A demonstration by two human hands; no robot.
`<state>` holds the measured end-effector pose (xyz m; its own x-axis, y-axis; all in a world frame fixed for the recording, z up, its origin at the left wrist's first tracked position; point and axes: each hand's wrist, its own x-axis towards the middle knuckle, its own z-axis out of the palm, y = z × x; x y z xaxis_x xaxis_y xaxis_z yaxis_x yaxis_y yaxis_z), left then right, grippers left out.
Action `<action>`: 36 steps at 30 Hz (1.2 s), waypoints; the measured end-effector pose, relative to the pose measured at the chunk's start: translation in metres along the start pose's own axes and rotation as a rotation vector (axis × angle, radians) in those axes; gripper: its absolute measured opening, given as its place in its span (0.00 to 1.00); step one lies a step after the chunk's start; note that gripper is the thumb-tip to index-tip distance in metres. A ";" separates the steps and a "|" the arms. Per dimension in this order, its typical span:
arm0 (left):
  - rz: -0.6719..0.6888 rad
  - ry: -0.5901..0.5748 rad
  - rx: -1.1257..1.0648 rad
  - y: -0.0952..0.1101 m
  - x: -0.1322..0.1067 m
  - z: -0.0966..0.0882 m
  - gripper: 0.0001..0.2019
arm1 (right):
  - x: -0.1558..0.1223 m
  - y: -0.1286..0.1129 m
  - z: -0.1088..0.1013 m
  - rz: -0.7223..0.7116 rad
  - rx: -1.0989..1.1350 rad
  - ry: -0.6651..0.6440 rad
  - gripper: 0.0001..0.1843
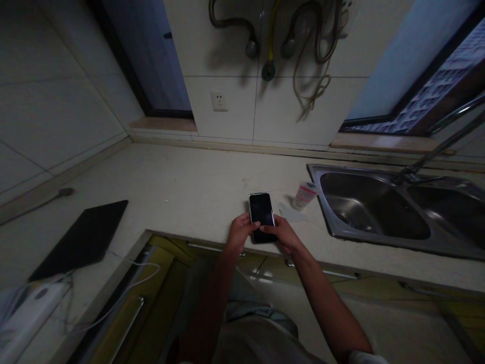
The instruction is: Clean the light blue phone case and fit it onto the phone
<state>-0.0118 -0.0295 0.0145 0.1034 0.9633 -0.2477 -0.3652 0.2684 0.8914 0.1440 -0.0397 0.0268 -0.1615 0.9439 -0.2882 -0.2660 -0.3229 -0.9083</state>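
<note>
A black smartphone [261, 212] with a dark screen is held over the front edge of the pale countertop [182, 187]. My left hand [239, 233] grips its lower left side, fingers curled under it and thumb on the screen. My right hand [283, 233] holds the lower right side, its thumb resting across the bottom of the screen. Both forearms reach up from the bottom of the picture.
A steel double sink [382, 210] with a tap lies to the right, a small white bottle [304, 195] lying beside it. A black flat board [83, 237] and a white appliance with cable [34, 308] are at the left. Hoses [306, 45] hang on the tiled wall above a socket [220, 100].
</note>
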 end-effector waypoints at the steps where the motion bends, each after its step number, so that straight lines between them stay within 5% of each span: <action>1: -0.010 -0.035 -0.010 -0.002 0.000 0.002 0.30 | -0.001 0.001 0.000 0.018 0.044 -0.014 0.29; 7: 0.026 0.084 0.069 0.005 -0.002 0.013 0.26 | 0.005 0.010 -0.001 0.023 0.207 -0.034 0.29; 14: 0.051 0.197 0.043 0.002 0.005 0.012 0.19 | -0.001 0.007 -0.005 0.032 0.114 -0.146 0.32; 23: 0.119 0.132 0.034 -0.004 0.004 0.004 0.27 | -0.001 0.013 -0.001 -0.040 0.093 -0.086 0.29; 28: 0.191 0.124 0.031 -0.001 0.010 0.003 0.26 | -0.002 0.013 0.000 -0.060 0.076 -0.161 0.26; 32: 0.256 0.315 -0.082 0.011 0.027 0.009 0.36 | -0.001 0.014 -0.002 -0.061 -0.005 -0.234 0.22; 36: 0.190 0.315 -0.084 0.020 0.047 0.003 0.51 | -0.003 0.010 -0.005 -0.021 -0.027 -0.233 0.25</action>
<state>-0.0116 0.0218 0.0221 -0.2580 0.9459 -0.1969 -0.4268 0.0712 0.9015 0.1462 -0.0457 0.0176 -0.3722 0.9077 -0.1938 -0.2470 -0.2982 -0.9220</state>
